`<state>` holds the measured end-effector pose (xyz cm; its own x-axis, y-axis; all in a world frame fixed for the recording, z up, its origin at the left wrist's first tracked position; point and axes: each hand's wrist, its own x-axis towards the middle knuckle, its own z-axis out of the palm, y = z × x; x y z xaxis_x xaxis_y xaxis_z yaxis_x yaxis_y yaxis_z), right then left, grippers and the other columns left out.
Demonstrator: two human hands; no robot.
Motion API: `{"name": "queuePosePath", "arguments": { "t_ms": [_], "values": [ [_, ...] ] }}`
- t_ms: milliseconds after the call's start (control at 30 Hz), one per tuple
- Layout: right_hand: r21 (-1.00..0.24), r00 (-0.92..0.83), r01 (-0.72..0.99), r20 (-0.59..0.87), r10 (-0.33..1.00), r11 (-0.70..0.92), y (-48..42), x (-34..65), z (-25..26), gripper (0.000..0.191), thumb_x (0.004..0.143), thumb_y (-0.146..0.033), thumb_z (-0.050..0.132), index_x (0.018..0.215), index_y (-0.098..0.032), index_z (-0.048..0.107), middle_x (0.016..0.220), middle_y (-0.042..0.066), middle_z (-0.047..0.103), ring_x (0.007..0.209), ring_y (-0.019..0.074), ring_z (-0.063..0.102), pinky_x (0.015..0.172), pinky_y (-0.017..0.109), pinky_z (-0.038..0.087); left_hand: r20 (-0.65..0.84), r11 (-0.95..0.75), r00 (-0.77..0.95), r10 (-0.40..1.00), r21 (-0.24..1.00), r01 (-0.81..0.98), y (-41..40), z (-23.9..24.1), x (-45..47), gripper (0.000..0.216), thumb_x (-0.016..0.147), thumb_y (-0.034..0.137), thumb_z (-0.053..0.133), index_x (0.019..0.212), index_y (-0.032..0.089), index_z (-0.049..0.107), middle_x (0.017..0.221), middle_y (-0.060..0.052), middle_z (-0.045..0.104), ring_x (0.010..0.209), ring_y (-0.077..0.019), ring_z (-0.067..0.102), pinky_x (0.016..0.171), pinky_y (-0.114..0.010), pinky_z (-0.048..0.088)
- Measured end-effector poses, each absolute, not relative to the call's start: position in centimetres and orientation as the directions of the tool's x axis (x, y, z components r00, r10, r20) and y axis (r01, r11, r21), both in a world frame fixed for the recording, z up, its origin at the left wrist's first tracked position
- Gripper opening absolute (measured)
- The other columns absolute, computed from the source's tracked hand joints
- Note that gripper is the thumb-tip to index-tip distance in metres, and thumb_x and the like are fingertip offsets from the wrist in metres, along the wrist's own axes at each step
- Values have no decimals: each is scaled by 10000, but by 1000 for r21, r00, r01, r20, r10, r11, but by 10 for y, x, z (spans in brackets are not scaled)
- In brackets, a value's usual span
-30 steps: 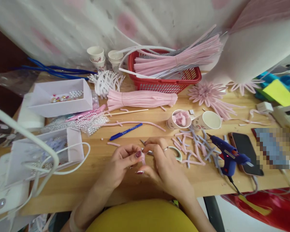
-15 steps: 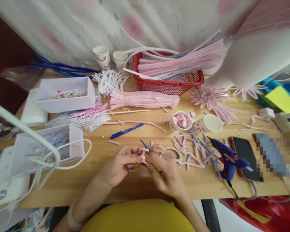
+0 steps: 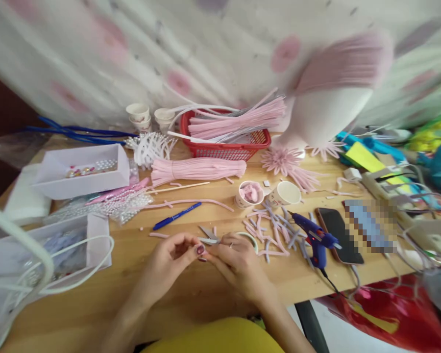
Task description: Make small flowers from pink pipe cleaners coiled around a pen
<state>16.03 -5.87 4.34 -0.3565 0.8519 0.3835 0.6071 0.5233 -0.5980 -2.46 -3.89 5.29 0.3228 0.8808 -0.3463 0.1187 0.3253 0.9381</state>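
My left hand (image 3: 171, 257) and my right hand (image 3: 235, 262) meet over the front middle of the wooden table (image 3: 176, 299). Their fingertips are pinched together on a small pink piece that is mostly hidden between them. Small scissors (image 3: 208, 235) lie just behind my fingers. A roll of tape (image 3: 250, 238) lies by my right hand's knuckles. Cut pink and lilac fuzzy stems (image 3: 272, 228) are scattered to the right of it.
A blue glue gun (image 3: 314, 238) and a phone (image 3: 338, 234) lie at the right. Two paper cups (image 3: 266, 194), a blue pen (image 3: 176, 216), a pink stem bundle (image 3: 196, 169) and a red basket (image 3: 224, 142) sit behind. White boxes (image 3: 81, 171) with beads stand at the left.
The view has swung up and to the right, showing more of the curtain. My hands stay pinched together, now lower and slightly left in the picture.
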Motion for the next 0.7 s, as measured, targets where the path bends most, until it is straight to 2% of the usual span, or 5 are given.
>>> {"name": "queuePosePath", "arguments": {
  "t_ms": [300, 433, 500, 600, 700],
  "values": [
    [-576, -176, 714, 404, 898, 399, -101, 195, 56, 301, 973, -366, 515, 801, -210, 707, 628, 17, 685, 589, 161, 630, 576, 264, 445, -199, 161, 66, 978, 915, 369, -56, 41, -32, 268, 724, 508, 717, 772, 249, 670, 743, -14, 691, 693, -216, 633, 659, -264, 489],
    [-509, 481, 846, 600, 639, -158, -130, 317, 75, 268, 926, -431, 560, 971, -208, 702, 797, 65, 716, 741, 226, 674, 698, 331, 503, -288, 270, 24, 957, 921, 279, -53, 24, -55, 444, 637, 655, 731, 828, 256, 683, 871, -21, 724, 716, -235, 694, 701, -296, 569],
    [-501, 645, 764, 604, 469, -406, -142, 390, 72, 489, 861, -553, 586, 1149, -161, 632, 951, 131, 702, 883, 290, 668, 791, 395, 507, -301, 284, 34, 953, 928, 241, -52, 19, -58, 478, 598, 683, 742, 805, 254, 699, 941, -32, 730, 798, -255, 706, 708, -292, 588],
    [-478, 756, 653, 370, 539, -588, -152, 475, 48, 1006, 705, -680, 653, 1426, -52, 338, 1188, 256, 609, 1055, 374, 624, 847, 446, 499, -321, 304, 65, 945, 933, 195, -52, 17, -53, 489, 561, 684, 765, 767, 243, 711, 935, -38, 735, 807, -260, 708, 708, -292, 603],
    [-408, 821, 568, 230, 522, -715, -158, 513, 21, 1089, 663, -707, 642, 1426, -6, 303, 1215, 314, 579, 1175, 466, 537, 950, 554, 401, -330, 306, 104, 938, 932, 194, -54, 18, -45, 477, 563, 663, 778, 777, 240, 720, 860, -26, 724, 711, -233, 694, 716, -303, 606]
  ]
}}
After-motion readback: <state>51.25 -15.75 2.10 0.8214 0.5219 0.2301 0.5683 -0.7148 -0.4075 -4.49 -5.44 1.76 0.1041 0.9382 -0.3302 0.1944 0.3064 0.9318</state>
